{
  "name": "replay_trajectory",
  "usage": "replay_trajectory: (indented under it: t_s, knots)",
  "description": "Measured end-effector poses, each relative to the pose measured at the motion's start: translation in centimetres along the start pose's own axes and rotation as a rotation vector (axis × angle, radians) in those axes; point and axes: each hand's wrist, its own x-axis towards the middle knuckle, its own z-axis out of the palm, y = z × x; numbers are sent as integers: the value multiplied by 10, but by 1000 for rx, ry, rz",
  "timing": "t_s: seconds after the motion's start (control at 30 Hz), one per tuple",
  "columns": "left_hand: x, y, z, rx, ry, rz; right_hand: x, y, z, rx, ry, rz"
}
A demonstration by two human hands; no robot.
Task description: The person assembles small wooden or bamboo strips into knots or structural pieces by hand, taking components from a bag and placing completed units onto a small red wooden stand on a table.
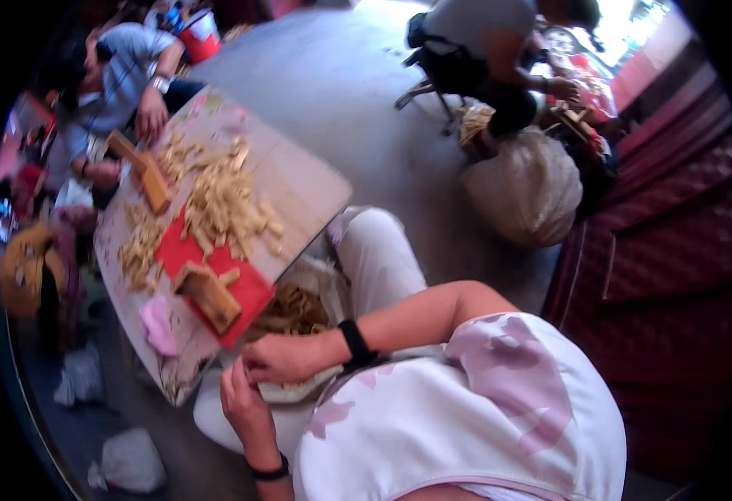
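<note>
My right hand (281, 357), with a black band on its wrist, has its fingers curled just off the near edge of a worn wooden table (307, 188). My left hand (243, 402) lies right below it, fingers pointing at the table edge. Both hover over a white bag (320, 280) of pale yellow pieces (292, 307) on my lap. What either hand holds is hidden. On the table lie a red mat (253, 288), a wooden block (209, 296), a pink cloth (158, 326) and heaps of yellow sticks (220, 200).
A person in a striped shirt (124, 71) sits across the table with hands near another wooden block (145, 171). Another person sits on a stool (466, 50) at the top. A full white sack (525, 188) stands by a dark red quilted seat (666, 267). Crumpled bags (128, 459) lie on the floor.
</note>
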Motion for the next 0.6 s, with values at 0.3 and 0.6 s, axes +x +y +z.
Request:
replay_trajectory:
  t_s: [0.3, 0.6]
  knots:
    - [60, -62, 4, 216, 141, 475, -16, -56, -25, -57, -61, 75]
    - [91, -19, 33, -566, -34, -134, 27, -2, -75, -13, 178, 91]
